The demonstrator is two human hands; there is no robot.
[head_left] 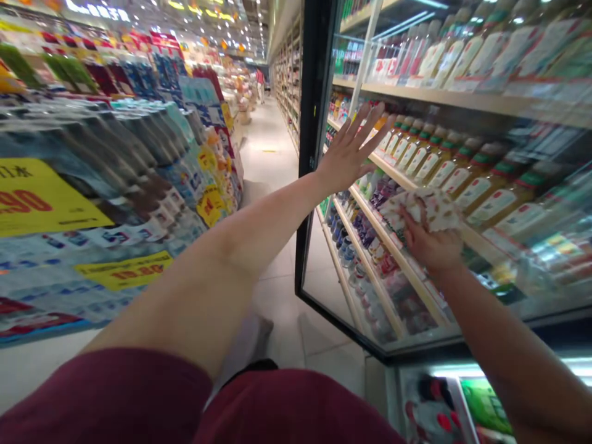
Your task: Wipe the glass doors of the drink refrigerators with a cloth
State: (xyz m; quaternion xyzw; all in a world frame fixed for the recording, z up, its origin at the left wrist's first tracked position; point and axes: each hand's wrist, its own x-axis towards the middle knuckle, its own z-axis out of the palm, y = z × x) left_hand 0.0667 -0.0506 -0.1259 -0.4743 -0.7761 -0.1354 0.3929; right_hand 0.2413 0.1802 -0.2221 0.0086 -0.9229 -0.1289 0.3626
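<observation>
My left hand (349, 154) reaches out with its fingers spread, flat on or just in front of the upper left part of the glass door (342, 296); exact contact is hard to judge. It holds nothing. Lower and to the right, my right hand (432, 243) presses a crumpled pale cloth (435, 209) with a brown and reddish pattern to the same pane. The fingers of that hand close over the cloth's lower left part. The door stands swung out on its black frame (308, 123), and rows of bottles (456, 176) show in the glass.
Stacked packs of bottled drinks (106, 148) with yellow price signs (41, 197) stand to my left. A tiled aisle (268, 148) runs ahead, with a person (259, 83) far down it. Below the door, lit cooler shelves hold a green package (485, 404).
</observation>
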